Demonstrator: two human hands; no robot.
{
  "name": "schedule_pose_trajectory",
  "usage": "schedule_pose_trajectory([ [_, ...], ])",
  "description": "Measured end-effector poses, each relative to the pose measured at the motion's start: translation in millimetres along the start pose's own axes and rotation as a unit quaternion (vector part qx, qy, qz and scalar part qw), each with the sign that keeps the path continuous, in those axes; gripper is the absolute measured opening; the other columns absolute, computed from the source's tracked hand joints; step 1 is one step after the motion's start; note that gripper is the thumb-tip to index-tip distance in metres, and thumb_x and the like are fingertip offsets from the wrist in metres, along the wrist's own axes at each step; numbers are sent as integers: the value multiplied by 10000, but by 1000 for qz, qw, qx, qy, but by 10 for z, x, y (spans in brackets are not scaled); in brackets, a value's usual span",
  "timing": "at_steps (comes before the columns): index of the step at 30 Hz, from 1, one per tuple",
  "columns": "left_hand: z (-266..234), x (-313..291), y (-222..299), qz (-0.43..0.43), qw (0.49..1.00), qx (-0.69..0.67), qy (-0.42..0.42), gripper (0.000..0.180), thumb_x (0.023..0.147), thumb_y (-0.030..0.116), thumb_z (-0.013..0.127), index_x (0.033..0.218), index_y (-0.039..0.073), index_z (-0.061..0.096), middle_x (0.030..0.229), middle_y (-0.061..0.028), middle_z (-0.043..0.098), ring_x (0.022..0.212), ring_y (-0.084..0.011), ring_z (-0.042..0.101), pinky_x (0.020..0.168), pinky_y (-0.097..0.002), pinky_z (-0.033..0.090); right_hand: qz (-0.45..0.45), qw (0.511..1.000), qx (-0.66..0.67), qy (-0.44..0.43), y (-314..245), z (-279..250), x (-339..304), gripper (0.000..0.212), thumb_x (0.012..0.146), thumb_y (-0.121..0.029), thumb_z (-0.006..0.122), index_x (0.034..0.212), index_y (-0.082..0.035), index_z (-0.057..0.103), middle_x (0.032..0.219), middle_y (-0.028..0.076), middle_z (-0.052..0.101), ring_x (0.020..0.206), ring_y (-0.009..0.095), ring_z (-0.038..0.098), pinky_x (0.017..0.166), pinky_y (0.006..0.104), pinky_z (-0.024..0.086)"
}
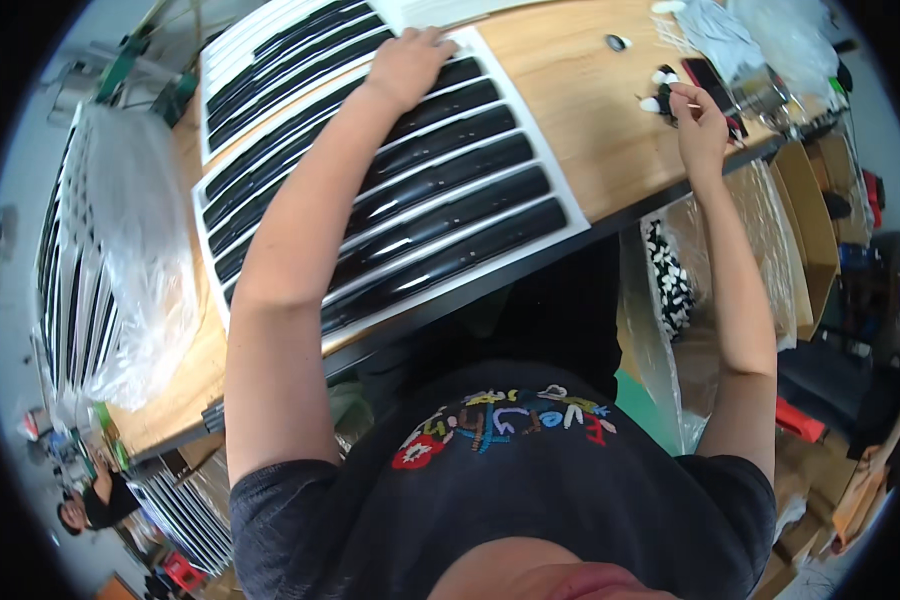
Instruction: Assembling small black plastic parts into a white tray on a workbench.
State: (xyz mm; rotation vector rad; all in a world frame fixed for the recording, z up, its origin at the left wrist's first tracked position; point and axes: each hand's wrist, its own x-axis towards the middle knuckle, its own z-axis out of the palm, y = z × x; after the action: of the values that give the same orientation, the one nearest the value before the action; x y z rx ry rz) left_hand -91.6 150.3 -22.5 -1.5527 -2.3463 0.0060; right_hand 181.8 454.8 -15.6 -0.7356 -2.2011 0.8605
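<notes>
Glossy black strips [440, 150] lie in rows on a white backing sheet [575, 215] on the wooden table. My left hand [408, 72] rests palm down over the far end of the upper strips, its fingers stretched out near the sheet's far corner. At the right, my right hand [703, 130] has its thumb and fingers pinched together on what looks like a thin white stick [694, 106]. Just beyond those fingers are small black-and-white items [660, 88], partly hidden by the hand. A dark phone-like slab [705, 78] lies beside them.
Another sheet of black strips [270, 75] lies farther left. Plastic film covers a stack of strips [135, 250] at the left. A small round black-and-white item [618, 43] and several white sticks [675, 35] lie far right. Below the table edge hangs a plastic-lined box of black-and-white pieces [670, 280].
</notes>
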Motion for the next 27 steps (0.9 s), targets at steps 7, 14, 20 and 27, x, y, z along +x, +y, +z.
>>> schedule_pose_trajectory([
  [7, -31, -82, 211, -61, 998, 15, 12, 424, 842, 2, 503, 1218, 198, 521, 1130, -89, 557, 987, -326, 562, 833, -412, 520, -99, 987, -128, -11, 307, -207, -14, 228, 871, -143, 660, 1083, -61, 666, 976, 130, 660, 778, 243, 646, 737, 346, 509],
  [14, -70, -76, 107, -44, 988, -101, 110, 177, 839, 44, 607, 1005, 96, 572, 982, -84, 618, 953, -300, 572, 824, -410, 483, -102, 963, -250, -24, 181, 113, 4, 278, 845, -157, 694, 1097, -53, 642, 990, 145, 645, 931, 319, 607, 804, 414, 484],
  [20, -326, -54, 366, -91, 971, -183, 123, 226, 894, 157, 648, 1057, 55, 529, 909, -147, 619, 853, -316, 605, 747, -406, 496, -13, 988, -137, -63, 104, 264, -128, 351, 819, -126, 737, 1140, -18, 645, 903, 75, 673, 773, 161, 612, 705, 293, 493],
  [27, -659, -316, 1062, -108, 762, -625, 132, 413, 918, 18, 590, 1218, 40, 307, 960, -144, 497, 807, -223, 648, 689, -295, 509, -79, 987, 132, -47, -1102, 193, -496, 261, 844, -76, 732, 1099, -38, 692, 852, -15, 649, 747, 49, 566, 701, 191, 458],
])
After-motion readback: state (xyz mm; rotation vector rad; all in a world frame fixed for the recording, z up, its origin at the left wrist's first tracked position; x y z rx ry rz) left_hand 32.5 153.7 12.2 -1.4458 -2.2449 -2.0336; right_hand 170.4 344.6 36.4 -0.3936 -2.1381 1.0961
